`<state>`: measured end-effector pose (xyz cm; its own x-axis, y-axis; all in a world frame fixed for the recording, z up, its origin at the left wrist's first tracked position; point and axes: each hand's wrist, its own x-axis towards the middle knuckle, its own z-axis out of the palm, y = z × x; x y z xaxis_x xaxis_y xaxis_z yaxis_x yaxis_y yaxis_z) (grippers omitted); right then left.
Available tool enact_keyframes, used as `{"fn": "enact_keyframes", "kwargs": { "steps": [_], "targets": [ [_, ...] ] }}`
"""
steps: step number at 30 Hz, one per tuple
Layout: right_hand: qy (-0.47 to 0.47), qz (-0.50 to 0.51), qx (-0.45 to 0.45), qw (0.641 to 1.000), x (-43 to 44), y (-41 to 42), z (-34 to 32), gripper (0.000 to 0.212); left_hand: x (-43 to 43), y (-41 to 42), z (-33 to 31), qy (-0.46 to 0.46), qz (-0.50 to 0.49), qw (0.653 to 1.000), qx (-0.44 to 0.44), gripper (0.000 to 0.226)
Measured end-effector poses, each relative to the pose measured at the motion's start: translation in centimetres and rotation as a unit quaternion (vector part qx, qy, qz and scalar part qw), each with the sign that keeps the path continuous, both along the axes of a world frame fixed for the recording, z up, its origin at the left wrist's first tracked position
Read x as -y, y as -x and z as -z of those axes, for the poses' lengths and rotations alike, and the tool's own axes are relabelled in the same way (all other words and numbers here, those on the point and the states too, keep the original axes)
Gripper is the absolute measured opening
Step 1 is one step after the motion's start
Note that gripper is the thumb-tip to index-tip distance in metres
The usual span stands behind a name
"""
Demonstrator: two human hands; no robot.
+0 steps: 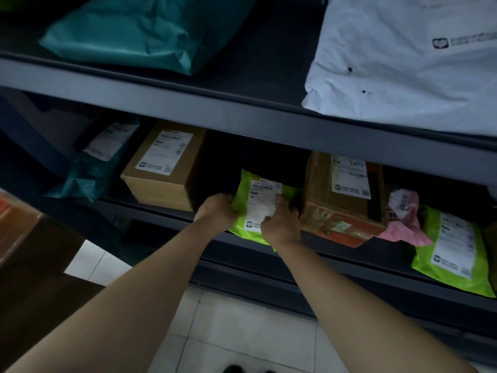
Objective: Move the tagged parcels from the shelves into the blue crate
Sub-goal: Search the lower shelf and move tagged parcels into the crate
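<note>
Now the left grip (pixel 216 211) and right grip (pixel 281 224) both curl around the green parcel (pixel 265 195), lying on the lower shelf (pixel 336 254) between two cardboard boxes (pixel 161 168).

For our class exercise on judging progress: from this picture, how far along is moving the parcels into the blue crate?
Done: nothing confirmable, since the crate is out of view. In hand: left hand and right hand both grip the green parcel, not yet lifted off the shelf. Left: carrying it to the crate, then the cardboard box, taped box, pink bag and second green bag, if tagged.
</note>
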<state>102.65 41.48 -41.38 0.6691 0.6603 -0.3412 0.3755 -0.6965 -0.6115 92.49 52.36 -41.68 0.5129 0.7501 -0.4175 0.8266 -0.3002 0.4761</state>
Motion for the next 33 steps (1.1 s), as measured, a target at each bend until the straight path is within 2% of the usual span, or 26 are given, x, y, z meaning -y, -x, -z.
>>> {"fn": "enact_keyframes", "kwargs": {
  "steps": [6,9,15,18,22,25,27,29,31,33],
  "targets": [
    [-0.103,0.002,0.049,0.993,0.7,0.2,-0.2,0.071,0.6,0.9,0.3,-0.062,-0.053,0.993,0.088,0.004],
    [-0.135,-0.005,0.075,0.988,0.8,0.5,-0.4,0.074,0.9,1.1,0.3,-0.084,-0.078,0.987,0.113,0.007],
    [-0.128,-0.021,0.102,0.986,0.5,0.3,-1.0,0.074,0.8,0.9,-0.5,-0.091,-0.089,0.981,0.147,0.014],
    [-0.125,-0.032,0.096,0.987,0.1,0.4,-1.6,0.077,0.5,0.4,-1.0,-0.091,-0.093,0.981,0.144,0.006],
    [-0.158,-0.038,0.090,0.983,0.1,0.3,-3.1,0.073,-0.2,-0.3,-0.6,-0.095,-0.048,0.990,0.089,0.030],
    [-0.195,-0.034,0.134,0.971,1.0,-0.7,-4.6,0.065,-0.2,-1.0,-0.5,-0.121,0.000,0.992,0.043,0.037],
    [-0.221,-0.009,0.175,0.959,2.0,-1.9,-5.4,0.061,0.7,-2.2,-1.1,-0.149,0.025,0.987,0.048,0.042],
    [-0.243,0.032,0.229,0.942,3.2,-3.8,-5.8,0.056,2.2,-3.8,-2.2,-0.146,0.041,0.984,0.093,0.043],
    [-0.206,0.090,0.261,0.939,4.6,-6.3,-5.8,0.057,4.0,-6.0,-3.4,-0.114,0.048,0.982,0.145,0.044],
    [-0.121,0.148,0.246,0.950,6.0,-8.6,-5.6,0.065,5.5,-8.0,-4.5,-0.072,0.045,0.982,0.167,0.049]
  ]
}}
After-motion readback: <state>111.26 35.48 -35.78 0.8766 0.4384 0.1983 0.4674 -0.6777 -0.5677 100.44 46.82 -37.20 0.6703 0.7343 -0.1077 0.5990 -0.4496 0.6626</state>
